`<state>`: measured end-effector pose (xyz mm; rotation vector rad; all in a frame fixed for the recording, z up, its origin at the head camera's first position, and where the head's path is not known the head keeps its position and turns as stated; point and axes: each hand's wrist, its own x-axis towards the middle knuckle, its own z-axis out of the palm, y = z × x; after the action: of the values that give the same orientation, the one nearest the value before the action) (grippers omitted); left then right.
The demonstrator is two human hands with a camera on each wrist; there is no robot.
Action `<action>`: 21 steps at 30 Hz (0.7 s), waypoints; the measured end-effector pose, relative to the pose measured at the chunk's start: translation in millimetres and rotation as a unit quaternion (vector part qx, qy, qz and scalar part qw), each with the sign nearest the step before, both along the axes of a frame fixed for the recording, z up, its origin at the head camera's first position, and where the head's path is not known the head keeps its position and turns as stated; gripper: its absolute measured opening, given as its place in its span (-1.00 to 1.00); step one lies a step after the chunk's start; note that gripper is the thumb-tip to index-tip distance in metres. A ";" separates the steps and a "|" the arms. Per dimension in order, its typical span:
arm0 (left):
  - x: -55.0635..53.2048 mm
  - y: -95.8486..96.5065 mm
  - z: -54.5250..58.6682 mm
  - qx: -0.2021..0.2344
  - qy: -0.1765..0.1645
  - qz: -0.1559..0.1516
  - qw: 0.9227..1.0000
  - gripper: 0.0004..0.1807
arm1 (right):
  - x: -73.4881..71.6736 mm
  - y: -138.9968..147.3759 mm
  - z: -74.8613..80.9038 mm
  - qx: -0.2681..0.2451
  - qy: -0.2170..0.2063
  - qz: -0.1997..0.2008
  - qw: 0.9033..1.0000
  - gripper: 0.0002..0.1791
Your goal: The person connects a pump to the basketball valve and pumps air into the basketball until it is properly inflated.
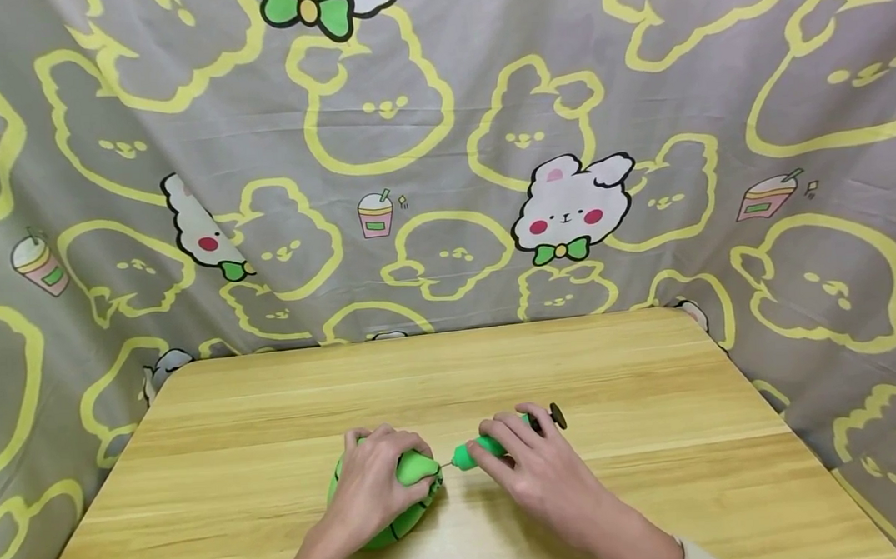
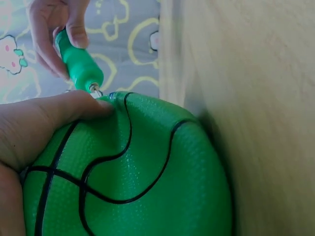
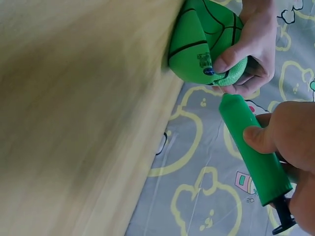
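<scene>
A green basketball (image 2: 147,167) with black seam lines, dented and soft-looking, rests on the table. My left hand (image 1: 377,478) grips it, the thumb (image 2: 74,105) pressing near its upper end. In my right hand (image 1: 542,475) is a green hand pump (image 3: 253,147) with a black plunger handle (image 3: 284,216); the fingers curl round its barrel. A thin metal needle (image 1: 446,465) runs from the pump's nozzle to the ball beside the left fingers. Whether its tip is inside the ball cannot be told. Printed marks (image 3: 204,60) show on the ball in the right wrist view.
The wooden table (image 1: 274,420) spreads out around both hands, its far edge meeting a grey curtain (image 1: 449,296) with yellow cartoon outlines. The curtain also hangs along the left and right sides.
</scene>
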<state>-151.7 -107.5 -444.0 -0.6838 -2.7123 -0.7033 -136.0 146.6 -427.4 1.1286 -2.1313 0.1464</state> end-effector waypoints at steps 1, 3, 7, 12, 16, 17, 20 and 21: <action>0.0 0.0 0.3 -0.003 -0.002 -0.001 1.000 -0.69 | -0.1 0.5 0.2 0.003 -0.002 0.000 1.000 -0.43; 0.6 0.0 1.5 -0.011 -0.003 -0.003 1.000 -0.69 | 0.1 1.9 0.8 0.011 -0.007 -0.001 1.000 -0.42; 1.4 0.1 4.2 -0.026 -0.001 -0.006 1.000 -0.68 | 2.6 4.5 1.6 0.021 -0.017 -0.008 1.000 -0.40; -1.0 -2.9 5.6 -0.014 -0.009 -0.012 1.000 -0.66 | 5.0 4.6 2.4 0.020 -0.018 -0.009 1.000 -0.40; -3.9 -6.7 5.4 -0.001 -0.024 -0.020 1.000 -0.66 | 2.8 2.3 3.1 0.021 -0.016 0.001 1.000 -0.43; -4.5 -7.3 5.0 0.001 -0.027 -0.023 0.999 -0.66 | 2.0 1.9 3.0 0.020 -0.014 0.004 1.000 -0.44; -5.9 -7.9 3.6 0.007 -0.033 -0.034 0.999 -0.67 | -1.5 0.7 1.8 0.021 0.002 0.016 1.000 -0.46; -6.1 -7.8 3.0 0.010 -0.032 -0.037 0.999 -0.68 | -2.6 0.5 1.2 0.022 0.008 0.020 1.000 -0.46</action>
<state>-157.8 -115.3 -441.0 -0.7742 -2.7462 -0.7809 -138.6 147.1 -426.2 1.1940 -2.1082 0.1097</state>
